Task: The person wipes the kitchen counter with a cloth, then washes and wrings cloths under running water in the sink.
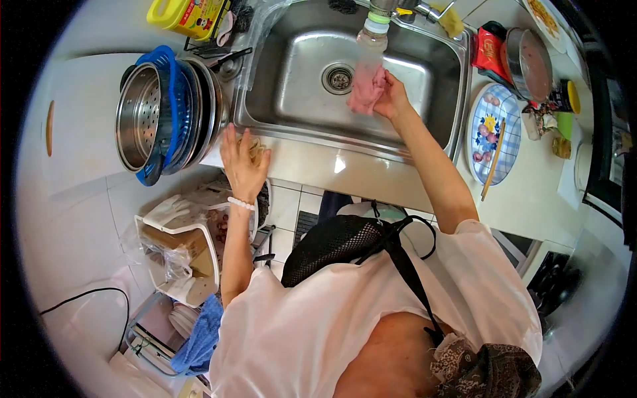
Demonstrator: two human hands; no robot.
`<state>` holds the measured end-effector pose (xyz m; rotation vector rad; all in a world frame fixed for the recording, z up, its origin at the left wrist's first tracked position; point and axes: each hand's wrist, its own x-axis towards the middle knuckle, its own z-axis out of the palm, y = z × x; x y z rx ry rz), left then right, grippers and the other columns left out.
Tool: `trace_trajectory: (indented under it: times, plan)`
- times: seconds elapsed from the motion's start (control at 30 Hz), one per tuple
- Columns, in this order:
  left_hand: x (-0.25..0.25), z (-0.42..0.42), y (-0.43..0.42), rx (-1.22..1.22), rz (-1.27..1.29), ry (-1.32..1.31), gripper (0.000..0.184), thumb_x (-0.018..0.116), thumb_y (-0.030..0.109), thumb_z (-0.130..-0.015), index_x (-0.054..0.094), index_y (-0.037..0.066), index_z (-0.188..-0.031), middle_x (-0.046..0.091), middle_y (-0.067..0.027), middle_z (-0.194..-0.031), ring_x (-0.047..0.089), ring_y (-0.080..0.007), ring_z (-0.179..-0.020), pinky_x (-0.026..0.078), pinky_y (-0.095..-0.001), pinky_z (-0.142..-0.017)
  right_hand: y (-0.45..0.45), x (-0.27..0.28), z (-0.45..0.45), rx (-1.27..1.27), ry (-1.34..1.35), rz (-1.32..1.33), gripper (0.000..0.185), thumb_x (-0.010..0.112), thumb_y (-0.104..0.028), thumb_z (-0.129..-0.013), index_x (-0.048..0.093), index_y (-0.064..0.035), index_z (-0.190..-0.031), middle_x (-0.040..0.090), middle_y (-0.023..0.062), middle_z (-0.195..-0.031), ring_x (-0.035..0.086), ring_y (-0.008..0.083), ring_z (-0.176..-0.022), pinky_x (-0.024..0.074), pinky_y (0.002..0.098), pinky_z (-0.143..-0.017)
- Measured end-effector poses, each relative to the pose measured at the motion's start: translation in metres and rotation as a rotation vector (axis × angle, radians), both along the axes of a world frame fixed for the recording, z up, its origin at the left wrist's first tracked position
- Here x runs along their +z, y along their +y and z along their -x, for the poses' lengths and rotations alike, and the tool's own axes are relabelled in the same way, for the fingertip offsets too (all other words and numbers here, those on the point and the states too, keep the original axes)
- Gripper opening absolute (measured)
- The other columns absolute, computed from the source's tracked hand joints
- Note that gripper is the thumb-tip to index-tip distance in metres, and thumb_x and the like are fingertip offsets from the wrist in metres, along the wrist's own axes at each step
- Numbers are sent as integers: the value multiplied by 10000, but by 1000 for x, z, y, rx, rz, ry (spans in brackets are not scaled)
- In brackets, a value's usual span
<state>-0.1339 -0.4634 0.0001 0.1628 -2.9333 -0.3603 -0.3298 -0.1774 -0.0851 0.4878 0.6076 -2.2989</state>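
A wet pink cloth [365, 91] hangs over the steel sink [285, 99], under the faucet's clear bottle-like attachment [373, 41]. My right hand [393, 96] grips the cloth at its right side, with the drain [338, 78] to the left. At the sink's front left corner, my left hand [244, 162] has its fingers spread over the counter edge. Beside those fingers lies a small yellowish, crumpled thing [256, 150], partly hidden by the hand; it does not look gripped.
Steel pots and a blue colander [174, 113] stand left of the sink. On the right counter [511, 205] are a patterned oval plate [494, 126] with chopsticks, a red packet [490, 54] and a round pan [529, 65]. A white bin [178, 232] is below left.
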Motion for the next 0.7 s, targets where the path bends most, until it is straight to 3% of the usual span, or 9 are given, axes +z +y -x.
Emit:
trace_trajectory:
  times: [0.03,0.1,0.17,0.23,0.33,0.43,0.5,0.63,0.7]
  plan:
    - [9,5,9,-67,-31,96,596,624,309,-748,439,52,-1254,289,-180,-1373,264,-393,-1252,234,-489,-1012,2,-3,1,-2,-2,1,436,306,-332,-902,421,-70,-1231,489,143,-1199,457,315,-1114,327,483,-967]
    - [18,21,40,-53,-171,107,504,587,279,-796,480,0,-1202,346,-183,-1336,317,-362,-1234,255,-407,-1019,4,-10,4,91,89,96,481,325,-439,-880,449,-56,-1143,537,124,-1083,566,333,-908,499,512,-708]
    - [14,48,70,85,-1243,-72,514,514,391,-850,442,68,-1244,266,-151,-1390,254,-335,-1277,186,-476,-1044,0,-30,9,133,173,135,491,334,-448,-874,452,-49,-1135,536,131,-1075,570,341,-892,502,516,-682]
    - [10,77,108,441,-1895,-237,586,474,453,-860,339,118,-1321,199,-124,-1418,231,-319,-1288,159,-569,-1015,-5,-31,7,172,260,172,501,344,-456,-867,455,-42,-1127,534,139,-1068,575,350,-876,506,520,-656]
    - [-13,121,140,788,-2083,-464,633,396,529,-864,266,150,-1354,152,-107,-1428,223,-322,-1289,156,-638,-974,-17,-21,3,13,236,135,464,377,-427,-863,471,-33,-1090,551,134,-976,572,325,-833,510,453,-657]
    - [-49,139,162,705,-2166,-527,668,291,605,-855,278,156,-1351,215,-112,-1411,218,-299,-1287,197,-602,-976,-23,-38,0,26,324,702,341,389,-192,-848,481,-45,-1141,542,113,-1121,526,266,-1022,411,421,-897]
    - [-75,147,171,278,-2493,-364,642,229,624,-853,372,172,-1287,398,-108,-1304,383,-287,-1193,284,-520,-979,-26,-44,-5,-134,134,235,313,416,-197,-831,509,-26,-1076,567,120,-1060,551,241,-970,442,377,-861]
    - [-95,159,170,677,-2437,-304,571,266,595,-862,461,148,-1159,505,-81,-1172,483,-262,-1079,392,-441,-904,-30,-17,-22,-309,84,-222,206,562,-235,-811,534,-42,-878,552,58,-826,536,124,-733,454,271,-630]
    - [-105,164,165,641,-2439,-310,526,300,572,-868,473,141,-1115,513,-82,-1126,502,-268,-1020,422,-433,-856,-23,7,-33,13,444,-665,210,626,-224,-775,527,-52,-842,539,34,-798,521,107,-725,434,258,-604]
